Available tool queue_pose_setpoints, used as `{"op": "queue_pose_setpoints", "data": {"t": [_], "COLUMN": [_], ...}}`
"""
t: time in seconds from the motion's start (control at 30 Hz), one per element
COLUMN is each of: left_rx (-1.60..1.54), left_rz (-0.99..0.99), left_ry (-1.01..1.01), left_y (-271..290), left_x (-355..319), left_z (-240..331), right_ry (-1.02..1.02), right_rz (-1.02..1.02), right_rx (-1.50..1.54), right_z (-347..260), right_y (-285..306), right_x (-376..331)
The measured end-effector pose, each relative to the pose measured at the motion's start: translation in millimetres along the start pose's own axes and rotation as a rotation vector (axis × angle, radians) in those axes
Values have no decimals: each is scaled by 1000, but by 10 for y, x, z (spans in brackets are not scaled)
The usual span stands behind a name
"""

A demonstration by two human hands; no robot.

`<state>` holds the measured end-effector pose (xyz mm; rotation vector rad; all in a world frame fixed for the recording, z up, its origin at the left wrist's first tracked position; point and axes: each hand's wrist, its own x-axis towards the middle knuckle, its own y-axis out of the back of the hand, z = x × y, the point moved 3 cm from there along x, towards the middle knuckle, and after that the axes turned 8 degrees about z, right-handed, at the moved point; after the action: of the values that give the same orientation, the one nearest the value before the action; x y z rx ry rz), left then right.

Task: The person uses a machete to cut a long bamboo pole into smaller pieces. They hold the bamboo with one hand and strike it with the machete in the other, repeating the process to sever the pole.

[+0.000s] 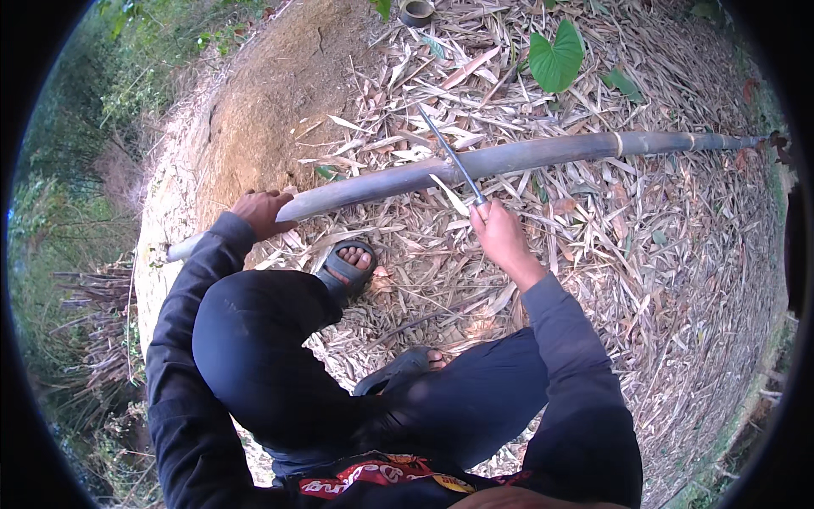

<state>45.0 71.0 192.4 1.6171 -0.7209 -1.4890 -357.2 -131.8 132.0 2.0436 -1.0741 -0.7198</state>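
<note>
A long grey-brown bamboo pole [543, 155] lies across the ground in front of me, from the left by my sleeve to the far right. My left hand [261, 212] is closed over its left part. In my right hand [504, 239], the fist is wrapped round the handle of a long-bladed knife [448, 148]. The blade, seen nearly edge-on, crosses the middle of the pole and points away to the upper left. A pale patch shows on the pole beside the blade. Whether the edge has sunk into the bamboo I cannot tell.
Dry bamboo leaves [644, 220] cover the ground. A bare earth mound [271, 102] rises at the upper left. My sandalled foot [349, 263] is just below the pole. A short dark ring-shaped piece [416, 13] and a green heart-shaped leaf [557, 58] are farther off. Cut sticks [103, 327] lie piled at left.
</note>
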Motion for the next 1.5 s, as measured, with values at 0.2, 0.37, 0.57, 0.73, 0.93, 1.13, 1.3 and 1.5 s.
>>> {"op": "queue_pose_setpoints", "data": {"t": [0.2, 0.37, 0.57, 0.73, 0.93, 1.13, 1.3, 1.5], "left_rx": [-668, -703, -258, -380, -222, -313, -346, -348], "left_rz": [658, 340, 788, 942, 783, 835, 862, 884], "left_ry": [244, 368, 286, 292, 590, 594, 569, 564], "left_y": [1159, 168, -446, -289, -136, -317, -383, -409], "left_x": [-1395, -2441, -2142, -1456, -1042, -1266, -1283, -1369], "left_z": [112, 727, 1377, 823, 927, 989, 1013, 858], "right_ry": [-82, -65, -242, -260, -296, -277, 99, 577], "right_rz": [74, 123, 141, 165, 217, 250, 614, 926], "right_rx": [-8, -8, -143, -164, -143, 46, 193, 662], "right_z": [64, -119, -257, -395, -338, -834, -1994, -2990], "right_y": [47, -155, -197, -207, -462, -88, 890, 1472], "right_x": [-69, -149, -323, -356, -403, -398, -141, -132]}}
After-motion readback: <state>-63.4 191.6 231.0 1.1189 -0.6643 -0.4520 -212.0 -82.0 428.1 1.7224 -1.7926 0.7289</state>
